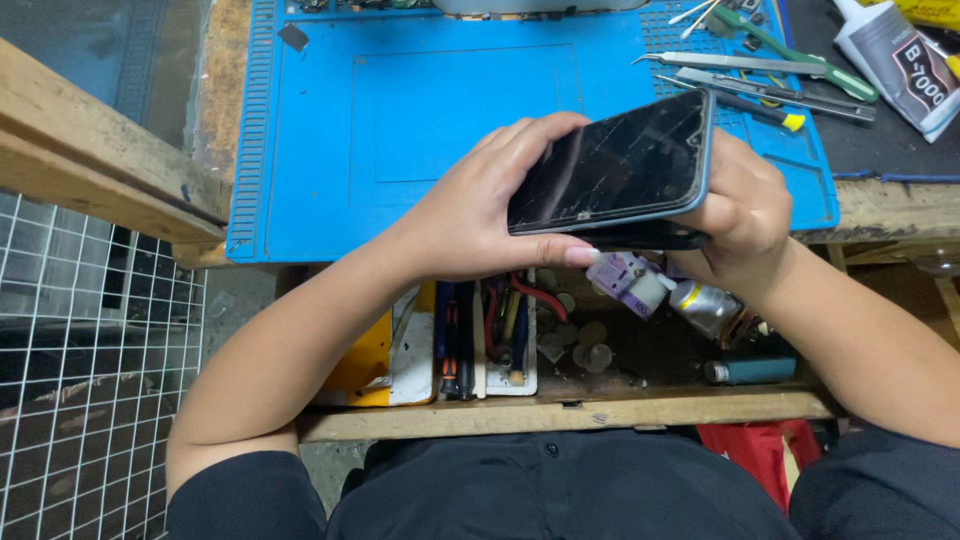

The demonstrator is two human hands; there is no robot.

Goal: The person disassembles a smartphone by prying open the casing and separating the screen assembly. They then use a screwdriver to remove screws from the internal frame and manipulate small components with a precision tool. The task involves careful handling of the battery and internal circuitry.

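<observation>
Phone: a black, flat smartphone with a cracked glass screen and blue rim was held tilted above the near edge of the counter, between both hands.
Left hand: the left hand wrapped the phone's left end, fingers curled over the top of the screen, thumb pressed along the lower edge.
Right hand: the right hand closed round the phone's right end, fingers hidden behind it; a dark piece showed just under the blue rim, and I could not tell what it was.
Arms: both forearms came up from the lower corners and bent inward, wrists meeting over an open wooden drawer.
Open room: the blue rubber work mat lay bare across its middle, directly beyond the hands.
Edges: the mat's near edge ran just behind the hands; a wooden rail and a white wire grid closed off the left side.
Right far corner: metal tweezers and green-handled tools lay beside a white glue tube.
Drawer: screwdrivers in a white tray, small bottles.
</observation>
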